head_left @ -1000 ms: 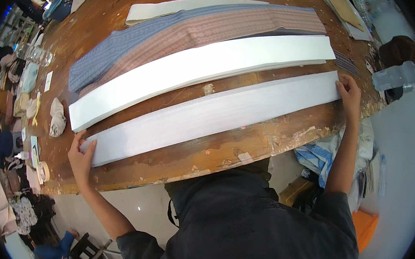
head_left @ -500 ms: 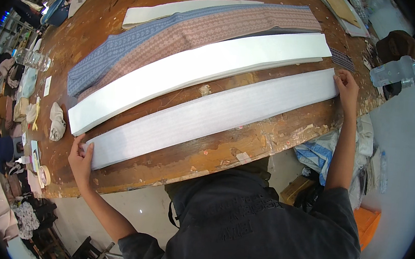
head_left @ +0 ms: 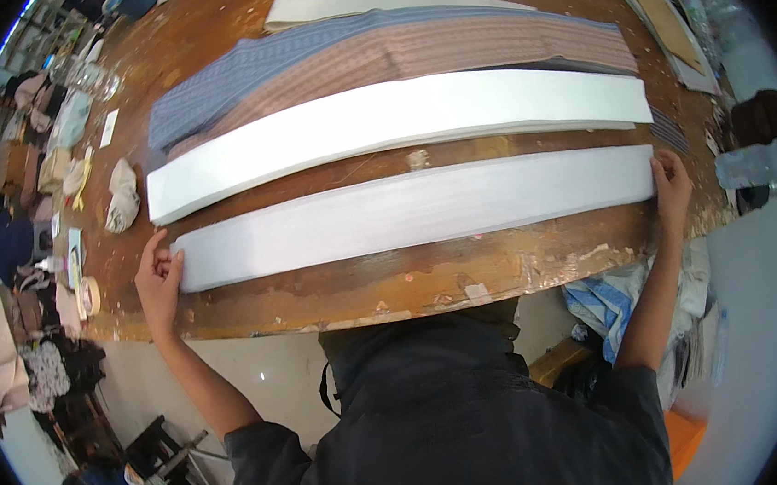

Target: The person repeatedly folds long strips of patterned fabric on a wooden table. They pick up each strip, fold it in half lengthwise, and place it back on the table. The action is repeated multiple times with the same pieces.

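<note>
A long pale white strip (head_left: pixel 414 214) lies along the table's near edge. My left hand (head_left: pixel 164 269) holds its left end, thumb on it and fingers curled. My right hand (head_left: pixel 666 179) pinches its right end. Just beyond lies a brighter white stacked strip (head_left: pixel 400 114), with patterned blue fabric (head_left: pixel 199 87) and dusty-pink fabric (head_left: pixel 328 85) behind it. Another off-white strip (head_left: pixel 335 7) is at the back.
The worn wooden table (head_left: pixel 356 295) has a crumpled beige cloth (head_left: pixel 123 196), tape roll (head_left: pixel 88 298) and clutter along its left side. Clear bottles (head_left: pixel 755 168), a dark brown item (head_left: pixel 767 119) and boards (head_left: pixel 666 22) sit at the right. Bags (head_left: pixel 614 304) lie below the edge.
The whole scene has shifted somewhat rightward in the picture, the table's left part also upward. Both hands stay at the strip's ends, with small finger movements in my left hand.
</note>
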`<action>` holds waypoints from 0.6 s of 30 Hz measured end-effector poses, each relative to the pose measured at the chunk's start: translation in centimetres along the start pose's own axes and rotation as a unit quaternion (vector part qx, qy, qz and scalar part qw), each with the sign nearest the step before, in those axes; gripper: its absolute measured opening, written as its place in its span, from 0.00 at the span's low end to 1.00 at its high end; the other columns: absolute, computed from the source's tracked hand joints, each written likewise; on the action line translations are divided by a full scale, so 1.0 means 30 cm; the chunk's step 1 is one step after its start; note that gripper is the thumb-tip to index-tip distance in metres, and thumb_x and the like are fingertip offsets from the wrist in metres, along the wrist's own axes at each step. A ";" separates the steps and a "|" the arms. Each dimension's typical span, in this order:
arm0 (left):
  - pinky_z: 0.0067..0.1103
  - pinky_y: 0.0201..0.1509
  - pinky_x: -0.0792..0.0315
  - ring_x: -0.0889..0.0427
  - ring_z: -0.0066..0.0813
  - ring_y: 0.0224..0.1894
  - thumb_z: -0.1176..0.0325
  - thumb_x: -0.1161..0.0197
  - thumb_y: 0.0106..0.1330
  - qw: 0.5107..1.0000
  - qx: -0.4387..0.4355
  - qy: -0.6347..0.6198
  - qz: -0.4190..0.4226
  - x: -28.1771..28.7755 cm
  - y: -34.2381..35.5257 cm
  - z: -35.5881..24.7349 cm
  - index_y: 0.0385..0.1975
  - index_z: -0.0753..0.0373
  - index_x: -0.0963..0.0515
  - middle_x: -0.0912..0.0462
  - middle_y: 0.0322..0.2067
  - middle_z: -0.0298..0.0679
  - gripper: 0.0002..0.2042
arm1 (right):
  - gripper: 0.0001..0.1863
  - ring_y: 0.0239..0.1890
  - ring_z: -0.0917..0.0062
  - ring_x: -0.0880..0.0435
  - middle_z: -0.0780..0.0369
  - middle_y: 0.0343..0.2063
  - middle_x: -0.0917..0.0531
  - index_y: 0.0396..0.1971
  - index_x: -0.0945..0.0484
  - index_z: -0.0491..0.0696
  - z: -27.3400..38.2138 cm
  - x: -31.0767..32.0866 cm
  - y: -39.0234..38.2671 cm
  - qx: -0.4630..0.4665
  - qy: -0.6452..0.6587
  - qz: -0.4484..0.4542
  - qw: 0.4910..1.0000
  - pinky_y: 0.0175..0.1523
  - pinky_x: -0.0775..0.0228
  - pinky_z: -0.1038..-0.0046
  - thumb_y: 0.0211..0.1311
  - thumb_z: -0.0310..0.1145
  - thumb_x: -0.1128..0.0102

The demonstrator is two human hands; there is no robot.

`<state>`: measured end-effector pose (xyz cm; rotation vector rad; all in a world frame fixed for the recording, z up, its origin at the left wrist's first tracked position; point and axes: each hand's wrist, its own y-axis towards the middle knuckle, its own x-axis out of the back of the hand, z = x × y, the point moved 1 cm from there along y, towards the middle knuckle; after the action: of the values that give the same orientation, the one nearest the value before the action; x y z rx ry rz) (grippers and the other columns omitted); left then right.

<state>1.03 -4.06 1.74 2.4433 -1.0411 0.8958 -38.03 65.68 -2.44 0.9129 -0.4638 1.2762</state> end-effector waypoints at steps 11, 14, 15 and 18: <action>0.11 0.31 0.38 0.36 0.12 0.27 0.76 0.35 0.62 1.000 0.020 -0.013 -0.020 -0.007 -0.010 0.004 0.54 0.65 0.26 0.30 0.25 0.26 0.19 | 0.13 0.34 0.82 0.23 0.63 0.30 0.19 0.45 0.21 0.44 -0.035 -0.010 0.005 -0.007 0.019 0.008 1.000 0.42 0.30 0.78 0.63 0.33 0.39; 0.10 0.31 0.39 0.36 0.12 0.27 0.77 0.35 0.61 0.999 0.019 -0.016 -0.023 -0.008 -0.005 0.005 0.53 0.65 0.25 0.31 0.25 0.26 0.19 | 0.13 0.34 0.82 0.22 0.64 0.31 0.18 0.45 0.21 0.44 -0.034 -0.009 0.007 0.003 0.026 0.013 1.000 0.43 0.30 0.78 0.64 0.33 0.39; 0.10 0.31 0.39 0.36 0.12 0.27 0.77 0.35 0.61 0.999 0.018 -0.016 -0.021 -0.009 -0.005 0.005 0.53 0.65 0.25 0.31 0.25 0.26 0.19 | 0.13 0.35 0.82 0.22 0.64 0.32 0.18 0.45 0.21 0.44 -0.036 -0.006 0.007 0.001 0.015 0.016 1.000 0.44 0.30 0.79 0.64 0.33 0.39; 0.10 0.31 0.39 0.36 0.12 0.27 0.77 0.35 0.61 0.999 0.023 -0.011 -0.025 -0.015 -0.003 0.005 0.53 0.66 0.25 0.31 0.25 0.26 0.19 | 0.13 0.35 0.83 0.22 0.64 0.32 0.17 0.45 0.21 0.43 -0.043 -0.001 0.011 -0.007 -0.010 0.021 1.000 0.44 0.30 0.79 0.65 0.34 0.39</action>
<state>0.93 -3.83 1.32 2.5104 -0.9735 0.8873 -38.60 66.69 -3.10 0.9093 -0.5087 1.3019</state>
